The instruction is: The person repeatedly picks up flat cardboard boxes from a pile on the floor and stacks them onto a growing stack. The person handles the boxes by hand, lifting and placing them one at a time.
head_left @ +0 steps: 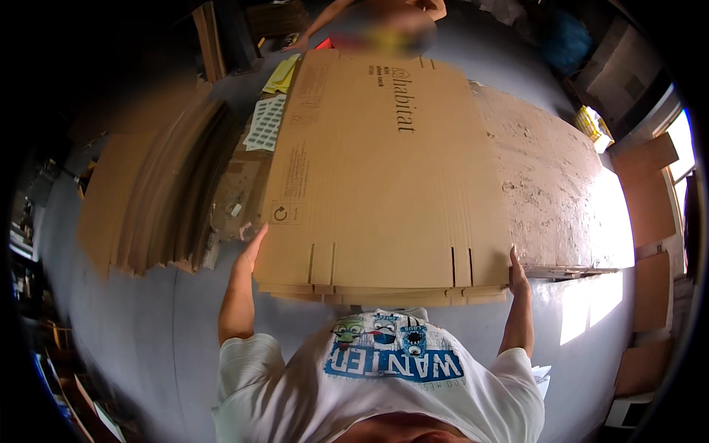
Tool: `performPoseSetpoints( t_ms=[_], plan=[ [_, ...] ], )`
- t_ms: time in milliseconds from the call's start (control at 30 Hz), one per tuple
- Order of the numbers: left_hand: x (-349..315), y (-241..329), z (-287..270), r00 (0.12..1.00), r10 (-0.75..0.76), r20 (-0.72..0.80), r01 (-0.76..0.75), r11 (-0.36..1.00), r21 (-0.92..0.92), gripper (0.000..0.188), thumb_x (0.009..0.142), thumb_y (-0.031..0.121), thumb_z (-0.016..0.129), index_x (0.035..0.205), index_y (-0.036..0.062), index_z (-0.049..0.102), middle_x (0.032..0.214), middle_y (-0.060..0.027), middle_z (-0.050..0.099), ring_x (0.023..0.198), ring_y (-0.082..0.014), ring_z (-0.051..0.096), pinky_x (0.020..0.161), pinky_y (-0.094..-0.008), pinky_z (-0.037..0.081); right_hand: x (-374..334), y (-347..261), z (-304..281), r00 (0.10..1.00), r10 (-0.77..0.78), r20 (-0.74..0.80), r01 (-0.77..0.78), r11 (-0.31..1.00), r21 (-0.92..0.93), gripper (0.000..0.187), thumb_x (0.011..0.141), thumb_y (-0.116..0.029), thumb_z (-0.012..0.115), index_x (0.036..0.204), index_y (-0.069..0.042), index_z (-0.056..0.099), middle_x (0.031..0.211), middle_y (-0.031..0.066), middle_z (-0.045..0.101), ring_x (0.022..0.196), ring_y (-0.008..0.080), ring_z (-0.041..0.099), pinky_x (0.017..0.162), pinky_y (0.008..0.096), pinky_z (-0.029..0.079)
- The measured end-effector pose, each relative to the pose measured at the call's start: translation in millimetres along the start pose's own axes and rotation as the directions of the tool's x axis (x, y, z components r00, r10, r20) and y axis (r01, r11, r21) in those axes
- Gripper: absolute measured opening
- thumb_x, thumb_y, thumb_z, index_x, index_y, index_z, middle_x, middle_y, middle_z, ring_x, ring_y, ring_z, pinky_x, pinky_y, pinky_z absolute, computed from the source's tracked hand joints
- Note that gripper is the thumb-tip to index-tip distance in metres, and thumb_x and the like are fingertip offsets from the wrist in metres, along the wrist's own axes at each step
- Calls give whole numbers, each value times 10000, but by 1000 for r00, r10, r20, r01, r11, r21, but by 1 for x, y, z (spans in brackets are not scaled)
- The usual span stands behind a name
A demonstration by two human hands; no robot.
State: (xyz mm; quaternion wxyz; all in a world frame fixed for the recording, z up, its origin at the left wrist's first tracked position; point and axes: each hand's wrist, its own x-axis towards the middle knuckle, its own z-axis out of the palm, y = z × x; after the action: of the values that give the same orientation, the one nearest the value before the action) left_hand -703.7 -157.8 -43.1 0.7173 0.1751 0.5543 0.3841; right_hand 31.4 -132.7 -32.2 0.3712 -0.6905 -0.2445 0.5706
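Observation:
A stack of flattened brown cardboard boxes [384,177] lies in front of me, with dark print and slots cut in the top one. Its near edge comes close to my body, and lower sheets stick out a little unevenly there. My left hand [253,249] holds the left side near the front corner, thumb side up. Opposite it, my right hand [518,273] holds the right side near the other front corner. The stack hides part of the fingers of both hands.
Beneath and to the right lies a worn, scuffed brown surface [550,184]. Left of the stack are a sheet of green labels [266,123] and a yellow packet [281,75]. More cardboard [159,184] stands farther left. A co-worker's arm [325,18] reaches in at the far side.

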Motion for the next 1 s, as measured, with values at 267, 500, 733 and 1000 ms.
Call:
performPoseSetpoints(
  t_ms=[267, 500, 733, 1000],
  plan=[
    [-10, 8, 5, 999, 3, 33, -3, 1000, 1, 692, 881, 580, 467, 1381, 109, 387, 1365, -77, 441, 1231, -199, 426, 964, -364, 395, -1, 24, -15, 998, -12, -61, 6, 996, -89, 783, 768, -714, 514, 1259, -105, 527, 1170, 90, 588, 985, 207, 584, 674, 358, 502],
    [-9, 5, 8, 982, 56, 182, -55, 998, -14, 647, 899, 562, 443, 1350, 97, 429, 1329, -77, 483, 1198, -192, 474, 955, -348, 427, 55, 16, -33, 972, -231, 39, 233, 937, -259, 882, 752, -728, 513, 1370, -106, 415, 1382, 83, 431, 1234, 247, 419, 984, 385, 358],
    [0, 8, -17, 989, 80, 127, -68, 993, -100, 596, 906, 518, 470, 1320, 89, 464, 1290, -69, 517, 1157, -202, 507, 924, -354, 446, 24, -7, 11, 986, 86, 145, -54, 976, -209, 938, 696, -801, 479, 1373, -154, 416, 1412, 73, 404, 1276, 268, 362, 974, 519, 315],
    [37, 17, -20, 984, 83, 159, -73, 995, -70, 635, 885, 530, 509, 1332, 85, 438, 1286, -79, 508, 1147, -219, 495, 911, -372, 440, 12, 20, -10, 1000, 8, -1, -8, 992, -123, 932, 695, -810, 467, 1369, -167, 418, 1305, 78, 512, 1169, 286, 486, 892, 573, 374]
  ],
)
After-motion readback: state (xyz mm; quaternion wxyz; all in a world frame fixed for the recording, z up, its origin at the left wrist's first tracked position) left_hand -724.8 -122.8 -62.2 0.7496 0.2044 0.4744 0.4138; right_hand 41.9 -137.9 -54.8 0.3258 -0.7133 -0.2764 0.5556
